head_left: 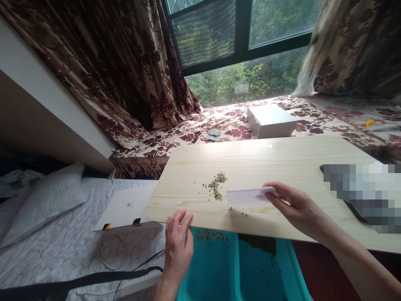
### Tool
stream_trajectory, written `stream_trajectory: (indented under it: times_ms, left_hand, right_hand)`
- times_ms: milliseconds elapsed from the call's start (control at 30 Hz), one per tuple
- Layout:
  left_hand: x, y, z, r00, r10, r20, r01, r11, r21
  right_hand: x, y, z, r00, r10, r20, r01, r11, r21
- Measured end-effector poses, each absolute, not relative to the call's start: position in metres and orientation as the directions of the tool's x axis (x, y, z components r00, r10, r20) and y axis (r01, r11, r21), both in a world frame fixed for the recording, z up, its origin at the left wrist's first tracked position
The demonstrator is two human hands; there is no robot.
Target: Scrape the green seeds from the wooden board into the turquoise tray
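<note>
My right hand pinches one end of a white flat strip, which looks like a plastic scraper, just over the wooden tabletop. Left of the strip lies a loose patch of small greenish-brown beans or seeds, with a few stray ones nearby. My left hand rests with its fingertips on the near edge of the board, thumb apart, holding nothing. Below that edge stands a teal two-compartment bin. Small grains lie at the far end of both compartments, more thickly in the right one.
A pixelated object with a dark edge lies on the right of the table. Behind, a white box and a small folded cloth sit on the floral-covered sill. To the left are a white carton, cables and a quilted bed.
</note>
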State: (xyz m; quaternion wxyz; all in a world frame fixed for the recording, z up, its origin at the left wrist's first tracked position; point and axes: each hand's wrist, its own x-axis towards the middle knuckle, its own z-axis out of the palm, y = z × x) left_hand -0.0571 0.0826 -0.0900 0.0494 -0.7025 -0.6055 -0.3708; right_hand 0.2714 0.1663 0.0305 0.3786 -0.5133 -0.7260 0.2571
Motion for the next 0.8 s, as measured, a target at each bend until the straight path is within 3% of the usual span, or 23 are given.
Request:
stream_trajectory:
  times_ms: [500,800]
  left_hand:
    - [-0.058,0.082,-0.092,-0.007,0.816,0.578,0.886,-0.263,0.381]
    - [-0.06,0.084,-0.094,0.001,0.807,0.59,0.888,-0.272,0.371]
  right_hand:
    - [0.28,0.162,0.04,-0.214,0.951,0.225,0.488,0.304,-0.818]
    - [0.26,0.176,0.033,-0.331,0.937,0.108,0.286,0.209,-0.935]
